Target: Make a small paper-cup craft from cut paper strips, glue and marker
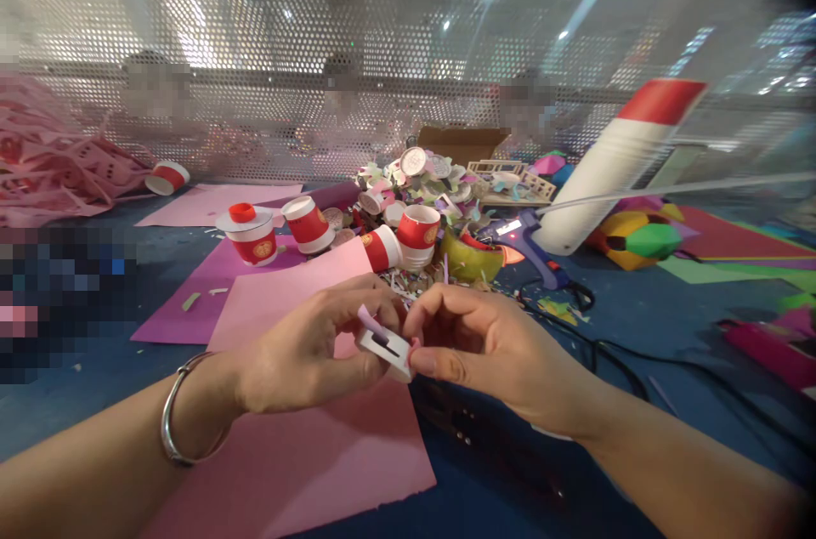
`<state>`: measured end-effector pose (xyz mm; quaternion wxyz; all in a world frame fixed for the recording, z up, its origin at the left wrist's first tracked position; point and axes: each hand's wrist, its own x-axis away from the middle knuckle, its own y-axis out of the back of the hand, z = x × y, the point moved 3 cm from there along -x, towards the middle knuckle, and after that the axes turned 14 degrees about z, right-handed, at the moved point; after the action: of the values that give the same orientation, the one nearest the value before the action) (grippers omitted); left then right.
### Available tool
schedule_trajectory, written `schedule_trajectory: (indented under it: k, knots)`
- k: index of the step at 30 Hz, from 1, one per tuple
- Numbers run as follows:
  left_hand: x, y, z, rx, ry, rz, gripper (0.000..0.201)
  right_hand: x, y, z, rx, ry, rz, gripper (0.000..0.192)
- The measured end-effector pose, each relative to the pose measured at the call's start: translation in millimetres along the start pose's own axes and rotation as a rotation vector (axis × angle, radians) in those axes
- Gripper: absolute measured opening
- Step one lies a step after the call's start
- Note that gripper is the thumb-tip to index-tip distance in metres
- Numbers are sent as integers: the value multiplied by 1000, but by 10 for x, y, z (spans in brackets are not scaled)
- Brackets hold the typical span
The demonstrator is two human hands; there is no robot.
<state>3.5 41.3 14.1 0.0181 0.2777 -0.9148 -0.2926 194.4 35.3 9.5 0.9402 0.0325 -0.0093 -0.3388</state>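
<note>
Basically both hands, left hand (306,352) and right hand (484,343), pinch the white slotted piece (386,349) above the pink paper (306,437); keep the purple strip (370,323) straight in the slot.

Craft workshop, surface (102,403) strewn with coloured paper sheets (306,454), red paper cups (417,233), glue gun (526,237), paper scraps (439,182), perforated metal screen (319,37) behind

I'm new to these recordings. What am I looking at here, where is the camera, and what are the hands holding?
There is no machine: one head-worn camera looks down at a person's two bare hands. The left hand, with a bracelet on its wrist, and the right hand pinch a small white slotted piece holding a purple paper strip. Below lies a pink paper sheet on a blue table. Behind are red paper cups, a glue gun and paper scraps.
</note>
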Motion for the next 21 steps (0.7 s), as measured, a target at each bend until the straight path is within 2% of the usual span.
schedule_trajectory:
  k: [5,14,21]
  knots:
    - [15,-19,12,34,64,26,11,-4,2,-9,-3,6,13,24]
    - [26,-41,11,199,20,-11,21,-4,8,-18,13,14,-9,27]
    - [27,-66,-1,59,60,-129,29,2,10,-48,117,-17,-6,31]
